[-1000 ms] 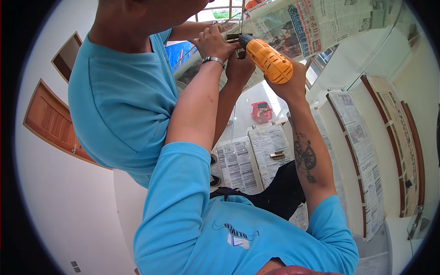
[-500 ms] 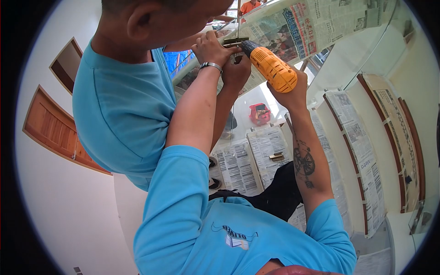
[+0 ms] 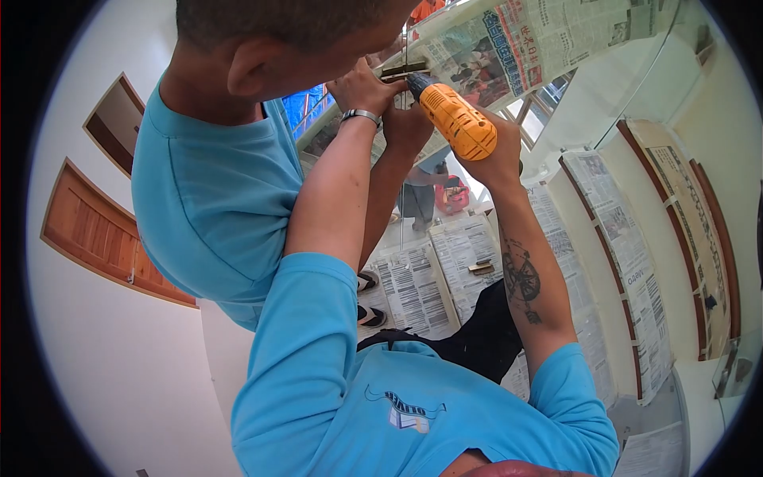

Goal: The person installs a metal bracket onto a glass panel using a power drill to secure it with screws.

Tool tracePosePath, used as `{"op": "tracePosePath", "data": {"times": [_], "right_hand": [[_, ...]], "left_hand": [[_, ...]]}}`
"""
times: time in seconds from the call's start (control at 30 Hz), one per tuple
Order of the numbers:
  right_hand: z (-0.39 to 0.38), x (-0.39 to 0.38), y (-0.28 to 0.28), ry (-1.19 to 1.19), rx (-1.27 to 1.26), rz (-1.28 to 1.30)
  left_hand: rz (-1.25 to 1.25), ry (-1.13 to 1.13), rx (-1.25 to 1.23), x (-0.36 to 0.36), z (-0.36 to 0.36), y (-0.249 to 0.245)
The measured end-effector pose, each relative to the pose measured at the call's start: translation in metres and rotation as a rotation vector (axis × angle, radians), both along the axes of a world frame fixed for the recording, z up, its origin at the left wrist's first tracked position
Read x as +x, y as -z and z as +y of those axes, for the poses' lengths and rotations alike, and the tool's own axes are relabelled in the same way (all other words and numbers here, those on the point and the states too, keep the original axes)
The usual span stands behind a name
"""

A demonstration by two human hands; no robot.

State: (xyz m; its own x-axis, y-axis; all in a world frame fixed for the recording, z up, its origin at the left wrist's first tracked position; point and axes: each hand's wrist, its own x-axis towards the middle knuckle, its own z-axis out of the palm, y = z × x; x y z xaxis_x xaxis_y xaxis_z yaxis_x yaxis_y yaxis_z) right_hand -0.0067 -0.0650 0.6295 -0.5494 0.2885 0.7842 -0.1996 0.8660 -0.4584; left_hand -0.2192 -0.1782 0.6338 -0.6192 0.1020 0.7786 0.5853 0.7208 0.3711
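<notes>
- Nearest is the wearer's light blue shirt (image 3: pixel 397 401), with dark print on the chest.
- To the left, a co-worker (image 3: pixel 218 199) in a similar blue shirt leans in, head lowered over the work.
- The wearer's right hand (image 3: pixel 498 157), its forearm tattooed, is closed around the handle of an orange power drill (image 3: pixel 458 121).
- The drill's dark chuck points up and to the left, its tip right beside a narrow metal fitting (image 3: pixel 404 71) at the newspaper-covered panel.
- The wearer's left hand (image 3: pixel 362 89), a metal band on its wrist, is bent at the fitting, thumb extended toward the drill tip; whether it grips the fitting I cannot tell.
- A co-worker's hand (image 3: pixel 407 127) is just below that thumb, fingers curled; what it holds is hidden.
- Printed newspaper (image 3: pixel 485 60) covers the panel behind the fitting.
- Lower down, a small metal piece (image 3: pixel 481 268) lies on a newspaper-covered step (image 3: pixel 465 242).
- Beyond the steps, a red container (image 3: pixel 451 196) sits beside another person (image 3: pixel 420 199), partly hidden by arms.
</notes>
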Motion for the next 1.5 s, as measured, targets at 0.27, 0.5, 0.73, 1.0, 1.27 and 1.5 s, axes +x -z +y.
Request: {"op": "tracePosePath", "data": {"times": [0.27, 0.5, 0.73, 1.0, 1.27, 1.5], "right_hand": [[0.0, 0.001, 0.0, 0.002, 0.018, -0.014], [0.0, 0.0, -0.007, 0.027, 0.041, -0.09], [-0.005, 0.005, -0.016, 0.052, 0.005, -0.074], [0.003, 0.002, -0.002, 0.045, -0.007, -0.119], [-0.003, 0.004, 0.0, 0.016, -0.076, -0.104], [-0.002, 0.004, 0.005, 0.002, -0.166, -0.1]], "left_hand": [[-0.283, 0.126, -0.068, 0.014, -0.008, -0.014], [-0.291, 0.291, 0.065, 0.019, -0.014, -0.014], [-0.247, 0.374, 0.125, 0.02, -0.016, -0.012], [-0.123, 0.357, 0.143, 0.01, -0.012, -0.006], [-0.194, 0.247, 0.102, 0.004, -0.008, -0.005], [-0.163, 0.4, 0.144, -0.018, -0.003, 0.009]]}}
